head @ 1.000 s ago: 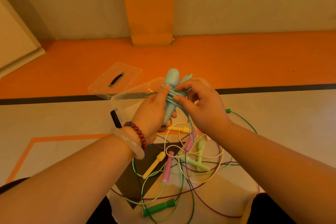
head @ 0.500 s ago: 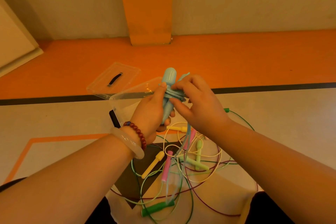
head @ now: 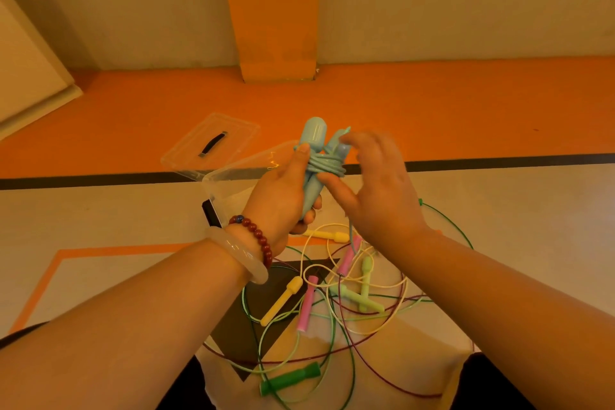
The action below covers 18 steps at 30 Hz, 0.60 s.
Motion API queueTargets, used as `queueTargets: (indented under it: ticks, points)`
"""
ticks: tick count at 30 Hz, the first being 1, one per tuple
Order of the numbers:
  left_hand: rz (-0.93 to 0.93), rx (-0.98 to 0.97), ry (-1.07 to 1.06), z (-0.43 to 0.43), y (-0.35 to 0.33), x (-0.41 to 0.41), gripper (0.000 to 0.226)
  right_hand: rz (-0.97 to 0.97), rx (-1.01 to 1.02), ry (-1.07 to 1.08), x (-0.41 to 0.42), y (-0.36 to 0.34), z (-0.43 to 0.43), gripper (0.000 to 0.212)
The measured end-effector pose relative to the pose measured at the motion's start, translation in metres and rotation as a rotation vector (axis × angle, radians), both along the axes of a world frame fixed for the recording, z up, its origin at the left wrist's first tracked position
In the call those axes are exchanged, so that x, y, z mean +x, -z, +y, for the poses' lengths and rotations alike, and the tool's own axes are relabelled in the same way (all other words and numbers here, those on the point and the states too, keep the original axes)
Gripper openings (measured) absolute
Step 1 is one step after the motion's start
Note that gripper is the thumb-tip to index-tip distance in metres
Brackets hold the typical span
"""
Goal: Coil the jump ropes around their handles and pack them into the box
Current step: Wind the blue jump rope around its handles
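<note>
You see dim, warm orange light with soft shadows. Your right hand (head: pixel 376 186) looks smeared; floor lines (head: pixel 499 160) bow near the edges.

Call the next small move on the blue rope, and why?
Probably one more wrap with the right hand, then tuck the end. The left hand grips the blue handles, the cord is coiled tight about them, and a faint blue tail seems to hang under the right hand. The clear box stands just behind.

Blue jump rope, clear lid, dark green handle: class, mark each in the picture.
Blue jump rope (head: pixel 324 167), head view, on the coiled cord.
Clear lid (head: pixel 243 131), head view, on bare plastic beside its strap.
Dark green handle (head: pixel 289 378), head view, on its middle.
</note>
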State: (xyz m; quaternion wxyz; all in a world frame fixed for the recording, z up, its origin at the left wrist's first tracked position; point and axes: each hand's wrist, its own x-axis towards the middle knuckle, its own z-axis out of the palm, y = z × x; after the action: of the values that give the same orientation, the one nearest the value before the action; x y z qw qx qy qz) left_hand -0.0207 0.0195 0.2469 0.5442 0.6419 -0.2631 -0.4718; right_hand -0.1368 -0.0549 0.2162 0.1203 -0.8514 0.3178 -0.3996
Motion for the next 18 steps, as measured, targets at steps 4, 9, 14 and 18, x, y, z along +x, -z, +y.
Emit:
queueTargets:
  ticks: [4, 9, 14, 18]
  points:
    - [0.061, -0.024, 0.017, 0.001, -0.001, 0.006, 0.051, -0.123, 0.698, -0.130, -0.002, 0.002, -0.001, 0.072]
    - [0.130, -0.062, -0.012, 0.000, -0.003, 0.015, 0.052, -0.166, 1.005, -0.313, -0.002, 0.012, -0.001, 0.046]
    - [0.135, -0.067, -0.031, -0.001, -0.005, 0.025, 0.052, -0.071, 0.894, -0.280, -0.007, 0.008, -0.016, 0.038]
    - [0.192, -0.084, -0.046, 0.000, -0.008, 0.033, 0.052, 0.012, 0.831, -0.190, -0.019, 0.008, -0.027, 0.038]
